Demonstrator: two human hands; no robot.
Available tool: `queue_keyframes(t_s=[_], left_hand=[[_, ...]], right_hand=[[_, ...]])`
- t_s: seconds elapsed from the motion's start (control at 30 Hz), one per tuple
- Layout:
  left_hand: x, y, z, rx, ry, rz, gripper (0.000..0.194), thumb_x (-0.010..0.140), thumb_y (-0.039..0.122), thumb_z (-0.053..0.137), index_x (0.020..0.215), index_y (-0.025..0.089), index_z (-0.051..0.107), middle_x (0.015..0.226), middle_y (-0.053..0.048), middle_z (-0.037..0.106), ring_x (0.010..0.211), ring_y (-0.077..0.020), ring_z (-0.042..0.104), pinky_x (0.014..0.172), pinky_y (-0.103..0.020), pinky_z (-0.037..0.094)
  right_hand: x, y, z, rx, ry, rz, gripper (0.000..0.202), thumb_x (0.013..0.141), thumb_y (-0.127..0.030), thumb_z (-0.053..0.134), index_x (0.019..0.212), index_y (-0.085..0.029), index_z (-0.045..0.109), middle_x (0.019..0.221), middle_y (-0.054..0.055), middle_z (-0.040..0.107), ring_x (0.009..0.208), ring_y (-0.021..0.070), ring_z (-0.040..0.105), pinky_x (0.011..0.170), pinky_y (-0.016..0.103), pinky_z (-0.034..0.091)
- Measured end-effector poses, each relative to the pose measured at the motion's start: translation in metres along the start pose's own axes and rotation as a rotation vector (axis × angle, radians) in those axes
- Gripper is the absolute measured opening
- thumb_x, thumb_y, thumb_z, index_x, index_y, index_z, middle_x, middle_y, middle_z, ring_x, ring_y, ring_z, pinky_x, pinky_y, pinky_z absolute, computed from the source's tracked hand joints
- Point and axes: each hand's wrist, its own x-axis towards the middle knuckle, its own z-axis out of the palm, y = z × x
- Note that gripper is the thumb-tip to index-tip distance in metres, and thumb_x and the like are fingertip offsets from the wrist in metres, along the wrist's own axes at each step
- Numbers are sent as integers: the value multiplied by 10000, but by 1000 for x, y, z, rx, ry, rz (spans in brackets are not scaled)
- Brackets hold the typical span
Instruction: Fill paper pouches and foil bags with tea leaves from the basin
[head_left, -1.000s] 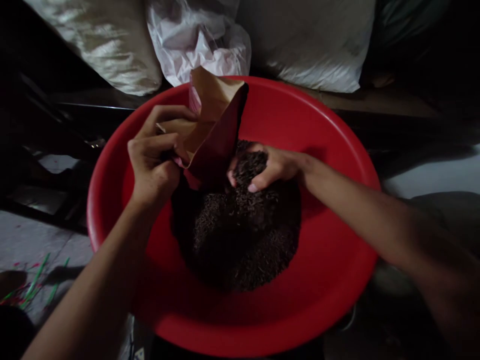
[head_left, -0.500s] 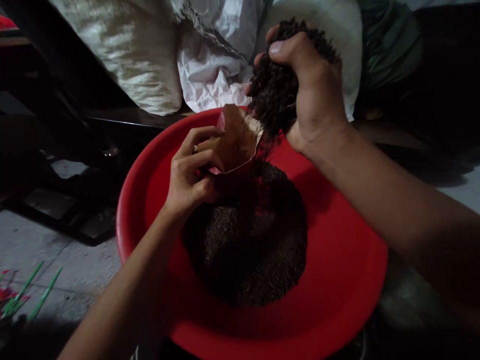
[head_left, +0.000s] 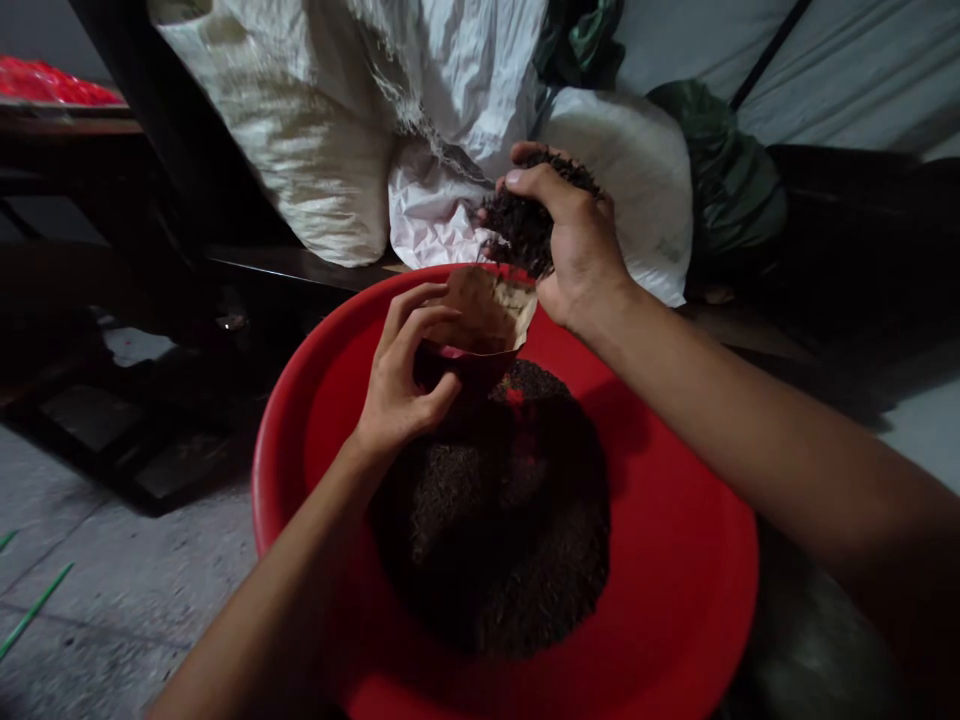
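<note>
A wide red basin [head_left: 675, 560] holds a heap of dark, dry, shredded material [head_left: 540, 560]. Over the basin, my left hand [head_left: 405, 370] grips an open paper bag [head_left: 487, 310] by its left side, its brown inner face and mouth turned upward. Just above and right of the bag's mouth, my right hand [head_left: 577, 230] is curled around a clump of the dark material [head_left: 525, 220], thumb on top, with bits sticking out between the fingers. The bag's lower part is in shadow, and its contents cannot be made out.
Behind the basin stand a cream woven sack [head_left: 322, 150], a white sack [head_left: 630, 170] and a green sack [head_left: 735, 180]. A dark wooden frame [head_left: 97, 440] is at left, with red material [head_left: 52, 80] on a surface above. Green sticks [head_left: 34, 610] lie lower left.
The view has shifted, showing more of the background. My right hand and its clump now look smaller; the clump has less material hanging below it, and the earlier falling bits are no longer seen.
</note>
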Motion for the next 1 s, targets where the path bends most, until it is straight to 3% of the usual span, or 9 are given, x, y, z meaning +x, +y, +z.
queue_keyframes(t_s=[0.27,0.4,0.53,0.6,0.63,0.67,0.77,0.87,1.0], left_hand=[[-2,-8,0,-4,38,-24,461,818,245,676,1272,265,598,1486,-111,530,1418,-338,519,1164,-602,492],[-1,-12,0,43,32,2,438,846,296,707,1272,282,605,1491,-108,535,1440,-333,498,1209,-601,444],[-3,-20,0,51,67,-45,428,852,344,741,1262,298,625,1502,-96,521,1434,-331,496,1175,-559,490],[-4,-24,1,38,91,-86,420,845,339,758,1246,303,638,1501,-91,518,1414,-327,509,1145,-536,518],[-4,-25,1,30,99,-96,412,842,336,764,1235,303,644,1497,-90,521,1408,-327,513,1134,-529,527],[-4,-26,1,24,105,-102,405,841,331,767,1226,304,648,1494,-88,525,1407,-327,513,1128,-528,530],[-4,-28,1,24,118,-87,386,842,321,765,1212,302,655,1480,-85,542,1415,-328,508,1131,-535,524],[-3,-28,1,35,109,-85,384,846,334,763,1215,301,660,1472,-85,553,1403,-325,522,1119,-525,536],[0,-26,2,28,66,-96,367,852,372,770,1197,312,658,1475,-77,558,1390,-326,536,974,-470,623]], right_hand=[[15,3,-8,58,-41,37,219,708,-330,743,836,-283,572,783,-40,662,773,172,682,608,301,554],[17,-3,-21,89,-131,163,253,758,-371,731,934,-257,589,911,-23,716,892,165,705,767,306,560],[26,13,-74,-131,-10,86,383,982,-517,467,1234,-244,559,1278,53,705,1123,166,689,936,360,543],[22,41,-112,-524,114,4,503,1060,-518,229,1371,-221,492,1411,117,638,1223,180,649,976,375,531],[14,59,-131,-844,143,19,560,1077,-476,125,1413,-196,475,1444,155,612,1260,199,628,992,382,526],[3,78,-148,-1182,102,94,602,1077,-417,53,1433,-175,475,1449,179,606,1285,221,610,1020,403,516],[-50,136,-179,-1359,-71,238,529,1062,-375,299,1397,-79,583,1375,264,651,1308,340,586,1132,540,423],[-111,181,-181,-1436,-274,277,524,1031,-370,439,1481,-145,582,1580,217,523,1517,366,389,1259,600,215],[-157,212,-171,-1529,-791,285,625,1073,-437,358,1626,-158,434,1751,140,265,1649,312,121,1316,548,101]])
